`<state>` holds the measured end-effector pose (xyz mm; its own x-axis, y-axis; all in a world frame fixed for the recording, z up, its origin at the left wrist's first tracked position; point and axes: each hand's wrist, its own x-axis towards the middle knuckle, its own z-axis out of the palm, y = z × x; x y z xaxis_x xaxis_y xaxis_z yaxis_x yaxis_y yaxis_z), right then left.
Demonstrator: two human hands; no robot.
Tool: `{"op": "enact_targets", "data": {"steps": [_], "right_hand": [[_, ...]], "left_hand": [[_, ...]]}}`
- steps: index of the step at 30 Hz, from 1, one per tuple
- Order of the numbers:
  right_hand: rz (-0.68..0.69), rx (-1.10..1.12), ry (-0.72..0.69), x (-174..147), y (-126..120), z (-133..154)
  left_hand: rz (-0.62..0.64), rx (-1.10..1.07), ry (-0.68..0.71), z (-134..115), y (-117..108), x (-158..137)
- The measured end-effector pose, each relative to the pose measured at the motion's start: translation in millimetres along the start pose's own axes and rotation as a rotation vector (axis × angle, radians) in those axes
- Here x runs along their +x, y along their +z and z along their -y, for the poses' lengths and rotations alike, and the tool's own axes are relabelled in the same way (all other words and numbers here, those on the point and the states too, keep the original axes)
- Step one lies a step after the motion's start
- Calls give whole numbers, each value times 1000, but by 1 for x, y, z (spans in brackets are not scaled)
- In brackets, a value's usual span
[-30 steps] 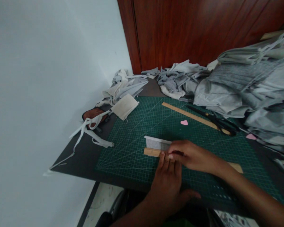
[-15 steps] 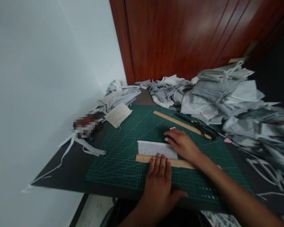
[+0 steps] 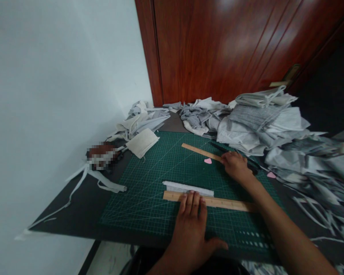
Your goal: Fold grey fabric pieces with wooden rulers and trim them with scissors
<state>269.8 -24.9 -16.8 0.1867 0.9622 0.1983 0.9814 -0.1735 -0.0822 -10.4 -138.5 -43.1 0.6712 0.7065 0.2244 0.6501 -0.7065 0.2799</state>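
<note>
My left hand (image 3: 191, 225) lies flat, fingers stretched out, pressing on the near wooden ruler (image 3: 229, 203). Under that ruler's upper edge shows a narrow strip of light grey fabric (image 3: 176, 188) with a white, raised or folded far edge. My right hand (image 3: 235, 166) is farther away, its fingers closed around the right part of a second wooden ruler (image 3: 199, 151). Black scissors (image 3: 218, 146) lie just behind the right hand, which partly hides them. A small pink piece (image 3: 208, 161) rests left of the right hand on the green cutting mat (image 3: 149, 206).
Grey and white fabric piles (image 3: 258, 122) line the table's back and right. At the left are more cloth pieces (image 3: 143, 142), white straps (image 3: 111, 186) and a blurred-out item (image 3: 102, 155). A wall stands at the left, a wooden door (image 3: 218, 49) behind.
My right hand has left the fabric, moved away and right, and closed on the far ruler, which has shifted slightly. The visible fabric strip is narrower. The left hand stays put.
</note>
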Motion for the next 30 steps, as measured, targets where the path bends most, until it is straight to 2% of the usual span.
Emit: {"op": "enact_targets", "data": {"steps": [7,14,25,30], "right_hand": [[-57,-41,-27,0,5,2],[-65,-61,-88,-2,-1,8],[-53,-31,-45,-1,-1,4],[-64,-23,10,1,10,6]], "left_hand": [[-33,13,24,1,3,-2],[-6,-14,18,-1,2,-3],[23,-37,5,-1,0,-5],[44,-37,4,0,1,-5]]}}
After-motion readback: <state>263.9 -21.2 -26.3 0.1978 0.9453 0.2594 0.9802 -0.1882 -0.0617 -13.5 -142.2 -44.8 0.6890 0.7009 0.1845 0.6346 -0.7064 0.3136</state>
